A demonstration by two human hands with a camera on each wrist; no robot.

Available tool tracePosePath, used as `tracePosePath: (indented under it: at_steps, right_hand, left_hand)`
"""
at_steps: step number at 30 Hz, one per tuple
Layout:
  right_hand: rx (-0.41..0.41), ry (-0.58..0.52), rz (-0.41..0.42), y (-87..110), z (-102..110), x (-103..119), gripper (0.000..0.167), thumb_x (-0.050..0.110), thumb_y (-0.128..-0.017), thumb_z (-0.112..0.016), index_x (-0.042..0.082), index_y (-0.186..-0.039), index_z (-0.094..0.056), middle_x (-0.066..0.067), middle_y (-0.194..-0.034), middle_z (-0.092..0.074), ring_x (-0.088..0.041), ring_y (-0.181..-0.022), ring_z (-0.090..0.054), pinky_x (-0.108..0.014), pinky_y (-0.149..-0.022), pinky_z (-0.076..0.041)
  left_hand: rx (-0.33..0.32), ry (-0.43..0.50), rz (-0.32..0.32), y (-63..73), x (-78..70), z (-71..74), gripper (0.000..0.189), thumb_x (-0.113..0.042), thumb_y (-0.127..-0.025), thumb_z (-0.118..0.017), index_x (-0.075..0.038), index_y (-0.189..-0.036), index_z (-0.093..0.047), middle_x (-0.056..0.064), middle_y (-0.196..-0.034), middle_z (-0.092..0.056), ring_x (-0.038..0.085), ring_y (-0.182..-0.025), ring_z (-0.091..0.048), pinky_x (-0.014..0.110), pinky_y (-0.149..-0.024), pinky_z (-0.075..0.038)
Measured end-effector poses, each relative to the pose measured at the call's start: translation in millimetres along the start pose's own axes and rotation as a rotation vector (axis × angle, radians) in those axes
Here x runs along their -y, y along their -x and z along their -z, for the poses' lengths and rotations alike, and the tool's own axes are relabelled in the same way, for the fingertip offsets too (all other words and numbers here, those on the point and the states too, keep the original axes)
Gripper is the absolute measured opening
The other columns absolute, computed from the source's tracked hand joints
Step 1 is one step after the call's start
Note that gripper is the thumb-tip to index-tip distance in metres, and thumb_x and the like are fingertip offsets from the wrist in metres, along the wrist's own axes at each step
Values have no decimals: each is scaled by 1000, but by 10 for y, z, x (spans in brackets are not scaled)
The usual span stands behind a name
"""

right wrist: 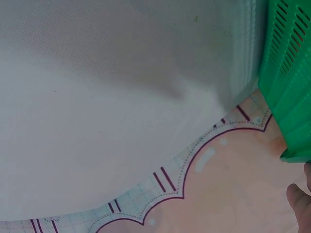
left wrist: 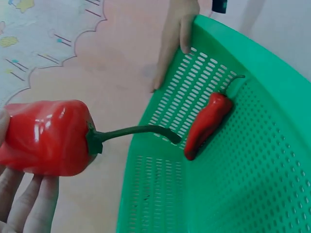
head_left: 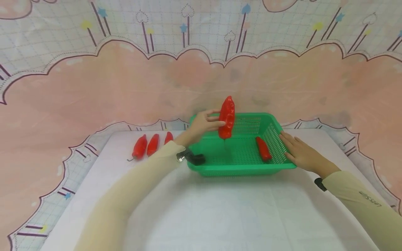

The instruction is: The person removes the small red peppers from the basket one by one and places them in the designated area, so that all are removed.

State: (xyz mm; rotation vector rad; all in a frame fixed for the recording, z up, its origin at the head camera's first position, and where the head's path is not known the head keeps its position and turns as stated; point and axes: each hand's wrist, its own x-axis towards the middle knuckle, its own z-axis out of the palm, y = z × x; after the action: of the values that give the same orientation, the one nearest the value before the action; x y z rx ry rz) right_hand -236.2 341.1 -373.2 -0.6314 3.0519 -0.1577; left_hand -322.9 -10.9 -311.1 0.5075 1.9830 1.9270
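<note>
My left hand (head_left: pixel 205 122) holds a long red pepper (head_left: pixel 227 116) between thumb and fingers, above the green plastic basket (head_left: pixel 237 170). In the left wrist view, this pepper (left wrist: pixel 58 138) is glossy, with a long green stem pointing over the basket. A second, smaller red pepper (head_left: pixel 263 149) lies on the basket floor near its right wall. My right hand (head_left: pixel 299 152) rests on the basket's right rim with straight fingers. Only its fingertips (right wrist: pixel 297 196) show in the right wrist view, beside the basket's corner.
Left of the basket, three more red peppers lie on the white table (head_left: pixel 220 212): one (head_left: pixel 140 147) farthest left, another (head_left: pixel 153 144) beside it, and a third (head_left: pixel 168 137) partly hidden by my left arm. A pink patterned cloth (head_left: pixel 157 83) hangs behind the table.
</note>
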Motion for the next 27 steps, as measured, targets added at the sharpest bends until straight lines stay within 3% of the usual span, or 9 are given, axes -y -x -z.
tracePosePath:
  at_steps: [8,14,20,27]
  right_hand:
    - [3,10,-2,-4,-11,-4,64,23,-95,-43,-7,-146,-19,-26,-153,-19,-44,-140,-20,-61,-113,-19]
    - [3,28,7,-7,13,-13,64,23,-95,-45,-8,-145,-20,-27,-152,-20,-45,-139,-21,-61,-112,-19]
    - [1,49,26,-10,41,-15,64,23,-95,-45,-9,-145,-21,-27,-152,-21,-44,-139,-22,-61,-112,-21]
    - [33,74,31,-8,89,20,65,24,-94,-47,-10,-144,-22,-29,-151,-22,-45,-138,-22,-62,-112,-18]
  left_hand:
    - [-40,-52,30,237,-117,263,54,-8,-88,-64,-7,-138,-44,19,-132,-56,32,-119,-57,44,-99,-48]
    - [-79,-116,80,449,-164,495,57,-16,-88,-66,-14,-140,-41,14,-135,-55,31,-120,-56,51,-106,-40]
    - [-63,-196,68,660,-164,708,63,-23,-89,-64,-17,-144,-34,9,-140,-50,28,-124,-52,49,-106,-41]
    - [-165,-201,129,833,-189,921,68,-26,-88,-65,-17,-146,-31,8,-144,-46,28,-127,-48,44,-106,-42]
